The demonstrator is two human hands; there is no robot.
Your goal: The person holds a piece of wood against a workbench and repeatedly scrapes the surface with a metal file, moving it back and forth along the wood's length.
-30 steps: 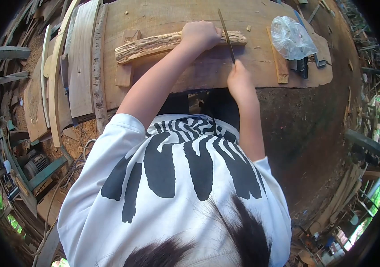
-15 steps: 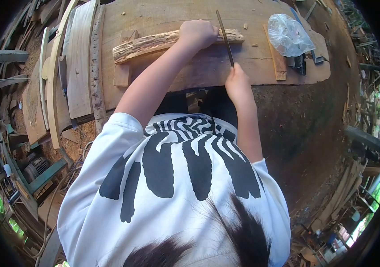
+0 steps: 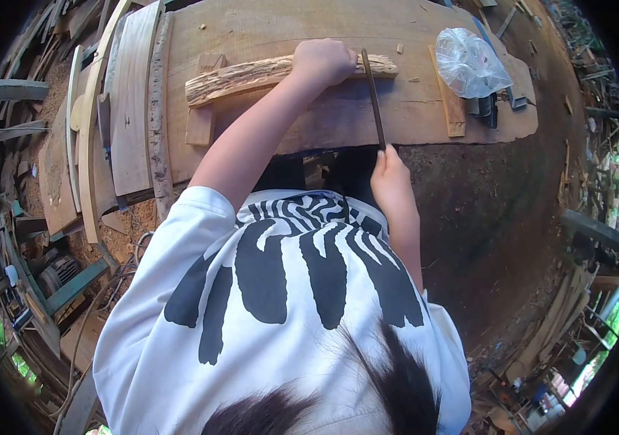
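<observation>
A rough, pale piece of wood (image 3: 240, 80) with a deeply grooved surface lies across the workbench (image 3: 309, 119), its left part over a flat wooden block (image 3: 199, 125). My left hand (image 3: 325, 61) is closed over this wood right of its middle, pressing on it from above. In my right hand (image 3: 391, 174), near the bench's front edge, is a hand saw (image 3: 373, 94), its long, narrow, dark blade seen edge-on. The blade crosses the wood just right of my left hand. My right fingers wrap the saw's near end and hide its handle.
On the bench's right side are a wooden strip (image 3: 451, 109), a clear plastic bag (image 3: 471, 61) and a dark object (image 3: 485, 110) partly under the bag. Long planks (image 3: 135, 101) line the left side. Small wood chips (image 3: 413, 79) lie about.
My right hand has drawn the saw back toward my body, so its tip now sits nearer the wood. My left hand stays on the wood.
</observation>
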